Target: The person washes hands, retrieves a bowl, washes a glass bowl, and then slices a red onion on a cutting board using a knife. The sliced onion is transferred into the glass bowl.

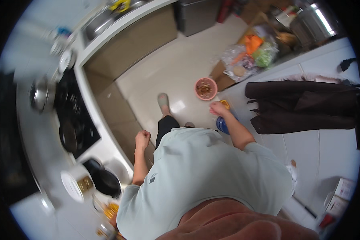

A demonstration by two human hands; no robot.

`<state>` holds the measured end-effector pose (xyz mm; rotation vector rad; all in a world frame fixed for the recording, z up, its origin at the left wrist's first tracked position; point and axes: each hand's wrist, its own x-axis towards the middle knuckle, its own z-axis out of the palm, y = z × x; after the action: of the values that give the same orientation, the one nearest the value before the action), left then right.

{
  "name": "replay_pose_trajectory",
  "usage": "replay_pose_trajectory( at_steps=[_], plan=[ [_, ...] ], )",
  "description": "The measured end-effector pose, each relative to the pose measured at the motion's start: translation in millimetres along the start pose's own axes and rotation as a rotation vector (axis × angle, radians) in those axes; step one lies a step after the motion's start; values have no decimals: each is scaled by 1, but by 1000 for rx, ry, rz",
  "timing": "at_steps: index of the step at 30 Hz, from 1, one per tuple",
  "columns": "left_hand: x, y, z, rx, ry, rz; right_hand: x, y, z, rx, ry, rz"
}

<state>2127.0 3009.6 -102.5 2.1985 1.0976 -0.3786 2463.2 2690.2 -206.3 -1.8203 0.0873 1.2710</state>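
On the left of the head view, my left hand (143, 139) hangs beside the cabinet doors below the counter, fingers curled, with no object visible in it. My right hand (217, 108) is out to the right with bent fingers; whether it holds anything small is unclear. Just above it in the picture stands a pink round bin (205, 89) with scraps inside. A yellow handle (225, 104) and a blue plastic container (223, 124) show behind the right hand and forearm. A foot in a grey-green slipper (163, 100) is on the tiled floor.
A black stovetop (90, 136) with a dark pan (69, 135) and steel pot (42, 95) lines the left counter. A steel sink (99, 25) lies at upper left. Bagged vegetables (253, 51) rest in a cardboard box at upper right. A dark cloth (303, 106) hangs at right.
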Motion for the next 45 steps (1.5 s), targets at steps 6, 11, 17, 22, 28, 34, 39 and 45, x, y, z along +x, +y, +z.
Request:
replay_pose_trajectory(
  at_steps=[6, 11, 17, 22, 28, 34, 39, 45],
  plan=[
    [171, 61, -45, -39, 141, 320, 64, -103, 10, 25, -49, 1],
    [316, 140, -128, 198, -48, 328, 112, -153, -34, 214, 149, 86],
    [460, 309, -169, 222, -74, 625, 133, -237, -88, 373, 330, 44],
    [549, 456, -131, 216, -153, 877, 186, -286, -147, 535, 383, -48],
    [615, 603, -55, 332, -388, 1070, 234, -351, -257, 472, 393, -22],
    [662, 764, 6, 424, -564, 1105, 229, -421, -375, 479, 579, -194],
    [722, 862, 104, 426, -692, 1295, 212, -499, -441, 478, 541, -270],
    [723, 1031, 200, 394, -932, 1389, 217, -540, -522, 679, 551, -271]
  ],
)
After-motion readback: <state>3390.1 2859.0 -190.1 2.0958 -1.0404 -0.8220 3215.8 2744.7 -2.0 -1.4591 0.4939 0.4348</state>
